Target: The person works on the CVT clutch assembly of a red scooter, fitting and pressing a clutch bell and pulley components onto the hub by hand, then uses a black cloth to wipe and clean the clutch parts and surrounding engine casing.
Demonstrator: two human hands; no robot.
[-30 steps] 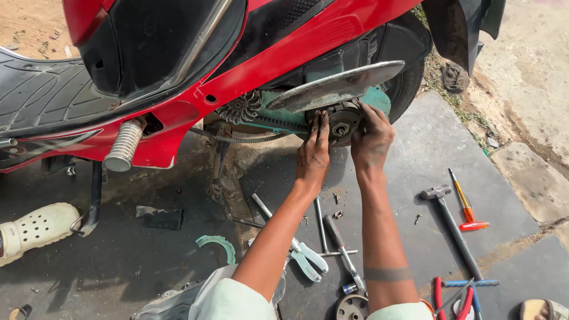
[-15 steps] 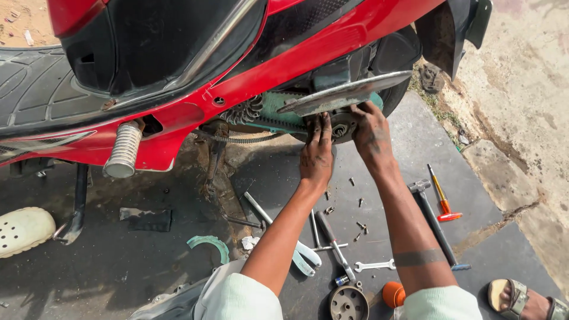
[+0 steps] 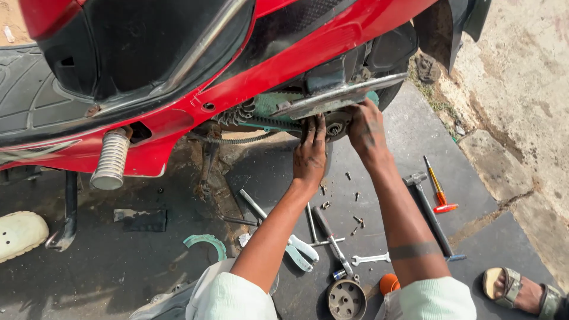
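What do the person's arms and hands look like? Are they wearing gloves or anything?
No gloves: both hands are bare and smudged with dark grease, the left hand and the right hand alike. Pale, whitish sleeves are pushed up high, leaving the forearms bare. A dark band circles the right forearm.

My one head-worn camera looks steeply down, close over my arms, facing the red scooter [image 3: 178, 106] across the top and the dark ground [image 3: 148, 266] below.
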